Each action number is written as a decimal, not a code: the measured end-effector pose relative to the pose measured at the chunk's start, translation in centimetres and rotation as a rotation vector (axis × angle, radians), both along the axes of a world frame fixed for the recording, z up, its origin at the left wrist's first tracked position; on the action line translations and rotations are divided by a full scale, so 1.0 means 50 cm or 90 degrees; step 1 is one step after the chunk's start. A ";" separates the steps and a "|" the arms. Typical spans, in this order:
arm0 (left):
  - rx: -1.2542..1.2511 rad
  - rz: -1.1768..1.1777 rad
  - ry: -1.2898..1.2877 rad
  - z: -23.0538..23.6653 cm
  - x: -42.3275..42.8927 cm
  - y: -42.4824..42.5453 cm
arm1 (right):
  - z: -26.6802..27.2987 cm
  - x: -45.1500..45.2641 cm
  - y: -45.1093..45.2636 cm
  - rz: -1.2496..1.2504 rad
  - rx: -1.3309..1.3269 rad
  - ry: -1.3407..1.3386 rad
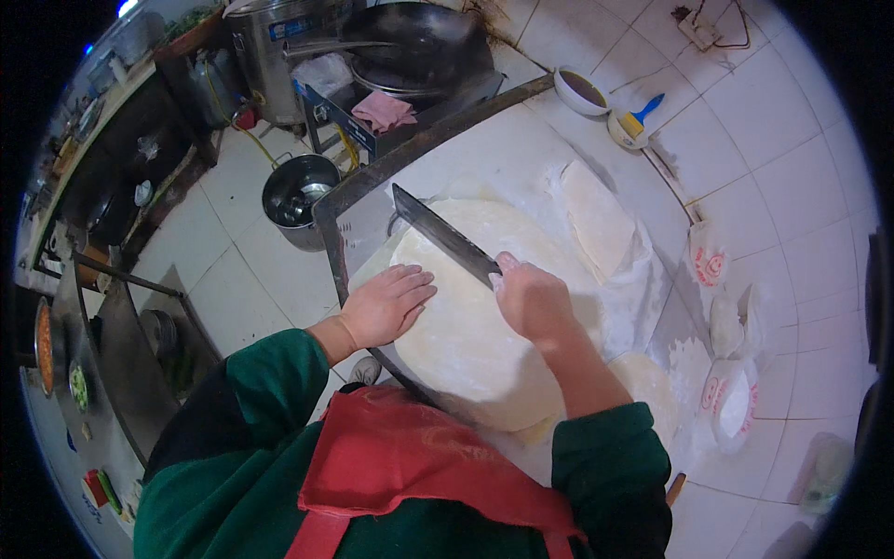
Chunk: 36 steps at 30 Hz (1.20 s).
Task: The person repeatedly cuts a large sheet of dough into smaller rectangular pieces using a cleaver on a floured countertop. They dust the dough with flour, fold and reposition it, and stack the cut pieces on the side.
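Observation:
A large round sheet of rolled dough [482, 335] lies on the white worktop in front of me. My right hand [532, 297] grips the handle of a long cleaver [447, 234], its blade reaching up and left over the far left part of the dough. Flat on the dough's left edge, just below the blade, rests my left hand [391, 304], holding nothing. Right of the cleaver, a folded piece of dough [597, 216] lies on a plastic sheet [646, 300]. A smaller dough piece [649, 384] is partly behind my right forearm.
A dark frame [433, 150] edges the worktop. Beyond it are a black wok [419, 42], a pink cloth [383, 110] and a steel pot [300, 230]. Along the tiled wall stand a bowl of dark liquid [581, 91], a blue-handled brush [642, 115] and plastic bags [730, 405].

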State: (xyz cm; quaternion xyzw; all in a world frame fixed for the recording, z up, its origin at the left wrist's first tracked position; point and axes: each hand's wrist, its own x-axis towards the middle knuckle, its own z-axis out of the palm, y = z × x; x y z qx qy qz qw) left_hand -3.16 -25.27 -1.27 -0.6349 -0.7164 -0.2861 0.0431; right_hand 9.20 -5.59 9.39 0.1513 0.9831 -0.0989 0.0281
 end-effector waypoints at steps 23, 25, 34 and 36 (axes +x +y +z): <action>-0.016 0.058 0.014 0.032 -0.107 0.319 | -0.042 0.429 0.122 -0.318 -0.010 -0.094; -0.084 0.098 0.036 0.012 -0.103 0.407 | -0.042 0.446 0.122 -0.354 -0.042 -0.040; -0.303 -0.158 0.037 0.101 0.012 0.545 | -0.044 0.539 0.056 -0.847 -0.294 0.315; -0.383 -0.179 0.076 0.131 0.030 0.488 | -0.043 0.563 0.040 -0.909 -0.289 0.363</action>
